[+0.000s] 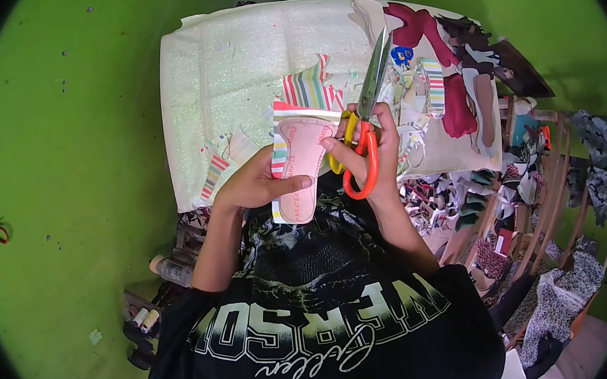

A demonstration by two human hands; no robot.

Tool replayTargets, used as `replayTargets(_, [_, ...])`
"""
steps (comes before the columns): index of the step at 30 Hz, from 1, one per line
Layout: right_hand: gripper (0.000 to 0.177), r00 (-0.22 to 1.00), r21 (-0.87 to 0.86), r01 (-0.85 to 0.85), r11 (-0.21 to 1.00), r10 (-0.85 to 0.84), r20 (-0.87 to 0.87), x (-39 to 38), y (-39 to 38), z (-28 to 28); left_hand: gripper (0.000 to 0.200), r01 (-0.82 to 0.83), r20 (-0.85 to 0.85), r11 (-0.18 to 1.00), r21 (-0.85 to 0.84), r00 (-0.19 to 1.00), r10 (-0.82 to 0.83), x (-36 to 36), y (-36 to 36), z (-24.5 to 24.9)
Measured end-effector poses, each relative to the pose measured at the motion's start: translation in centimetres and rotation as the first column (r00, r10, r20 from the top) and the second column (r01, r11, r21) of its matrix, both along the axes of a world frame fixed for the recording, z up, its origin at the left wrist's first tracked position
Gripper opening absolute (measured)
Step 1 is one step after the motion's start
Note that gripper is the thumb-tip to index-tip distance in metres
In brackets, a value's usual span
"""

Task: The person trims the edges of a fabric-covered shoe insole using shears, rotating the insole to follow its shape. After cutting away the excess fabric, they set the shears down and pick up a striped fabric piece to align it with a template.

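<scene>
A pale pink insole piece point(306, 167) with red lettering lies against striped fabric whose edges stick out around it. My left hand point(255, 183) grips these layers from the left, thumb across the insole's front. In my right hand point(380, 149) is a pair of scissors point(375, 73) with orange and yellow handles, blades pointing up and away. My right thumb also presses on the insole's upper right edge. Just beyond my hands, a larger striped offcut point(305, 89) rests on the white-covered table point(219, 73). Another striped strip point(216, 174) sits near my left wrist.
Along the table's right side are maroon pieces point(458, 105), a striped insole-shaped piece point(434, 88), a blue round item point(402, 56) and loose scraps. A wooden rack point(538, 200) with fabrics stands at right. A bottle point(170, 270) is at lower left.
</scene>
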State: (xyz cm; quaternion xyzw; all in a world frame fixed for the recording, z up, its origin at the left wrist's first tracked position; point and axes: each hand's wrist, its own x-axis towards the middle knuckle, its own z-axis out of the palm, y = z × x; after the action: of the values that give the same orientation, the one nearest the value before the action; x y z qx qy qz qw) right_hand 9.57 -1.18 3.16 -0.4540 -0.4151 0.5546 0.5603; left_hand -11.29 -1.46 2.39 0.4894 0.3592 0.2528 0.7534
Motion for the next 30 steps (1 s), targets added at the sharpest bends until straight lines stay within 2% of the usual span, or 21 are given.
replayTargets(5, [0.049,1.0,0.053,0.021,0.998,-0.023,0.022,-0.4,-0.1,0.0,0.046,0.022,-0.085,1.0,-0.005,0.996,-0.022,-0.4,0.2,1.5])
replayTargets(7, [0.049,0.999,0.085,0.014,0.996,-0.017,0.042,-0.6,-0.2,0.3,0.04,0.069,-0.325,0.979,0.195,0.946,-0.002,-0.4,0.4,2.9])
replayTargets(8, [0.049,0.998,0.076,0.008,0.997,-0.013,0.067,-0.7,-0.3,0.4,0.04,0.066,-0.328,0.978,0.197,0.945,0.002,-0.4,0.8,2.9])
replayTargets(9, [0.048,0.996,0.066,0.001,0.998,-0.008,0.093,-0.8,-0.4,0.5,0.036,0.099,-0.362,0.83,0.549,0.923,0.129,-0.4,1.3,2.8])
replayTargets(10, [0.048,0.996,0.069,-0.002,0.998,-0.004,0.089,-0.9,-0.5,0.5,0.033,0.152,-0.345,0.559,0.815,0.902,0.257,-0.4,1.6,2.8])
replayTargets(11, [0.048,0.996,0.067,-0.012,0.998,0.007,0.085,-1.0,-0.6,0.4,0.033,0.154,-0.348,0.557,0.816,0.9,0.261,-0.4,1.4,2.5])
replayTargets(12, [0.048,0.997,0.066,-0.023,0.998,0.018,0.081,-1.2,-0.7,0.3,0.03,-0.103,-0.202,0.813,0.573,0.944,0.262,-0.2,1.1,2.1])
replayTargets(13, [0.048,0.997,0.068,-0.027,0.997,0.022,0.077,-1.3,-0.9,0.4,0.026,-0.302,-0.058,0.931,0.203,0.946,0.32,0.1,0.9,1.9])
replayTargets(14, [0.048,0.996,0.047,-0.03,0.998,0.026,0.083,-1.5,-1.1,0.5,0.021,-0.393,-0.046,0.907,0.149,0.914,0.404,0.7,0.9,1.7])
replayTargets(17, [0.049,0.997,0.0,-0.024,1.0,0.024,0.078,-1.8,-1.3,0.7,0.018,-0.41,-0.12,0.903,0.126,0.897,0.425,1.3,0.8,2.4])
replayTargets(19, [0.049,0.997,-0.029,-0.014,0.999,0.016,0.069,-1.5,-1.7,0.7,0.018,-0.415,-0.09,0.896,0.155,0.898,0.432,1.5,0.8,2.5])
replayTargets(21, [0.052,0.989,0.053,-0.137,0.989,0.134,0.059,-0.4,-1.9,0.7,0.019,-0.426,-0.061,0.886,0.185,0.895,0.443,1.3,1.0,3.0])
replayTargets(22, [0.059,0.987,0.112,-0.162,0.98,0.161,0.018,0.0,-2.0,-0.2,0.019,-0.43,-0.057,0.892,0.14,0.896,0.441,1.0,1.3,3.5])
replayTargets(23, [0.059,0.985,0.112,-0.172,0.979,0.171,0.019,0.9,-2.1,-0.7,0.019,-0.436,-0.052,0.895,0.095,0.896,0.441,0.8,1.5,4.1])
replayTargets(25, [0.074,0.922,-0.019,-0.373,0.927,0.373,0.1,2.1,-2.3,-0.1,0.018,-0.454,-0.038,0.89,0.047,0.889,0.455,0.5,1.7,4.8])
replayTargets(26, [0.087,0.906,-0.088,-0.374,0.923,0.384,0.18,2.3,-2.9,0.5,0.018,-0.451,-0.024,0.892,0.042,0.892,0.452,0.4,1.8,5.0])
replayTargets(27, [0.087,0.901,-0.089,-0.382,0.92,0.392,0.183,2.2,-3.2,1.0,0.018,-0.447,-0.009,0.894,0.036,0.894,0.448,0.5,1.9,5.1])
replayTargets(29, [0.088,0.885,-0.096,-0.455,0.885,0.461,0.057,2.1,-3.7,1.6,0.018,-0.443,-0.019,0.895,0.055,0.896,0.444,0.6,1.9,4.9])
replayTargets(30, [0.091,0.862,-0.1,-0.482,0.87,0.492,0.122,2.0,-3.7,2.2,0.018,-0.429,-0.032,0.9,0.076,0.901,0.432,0.7,1.9,4.8])
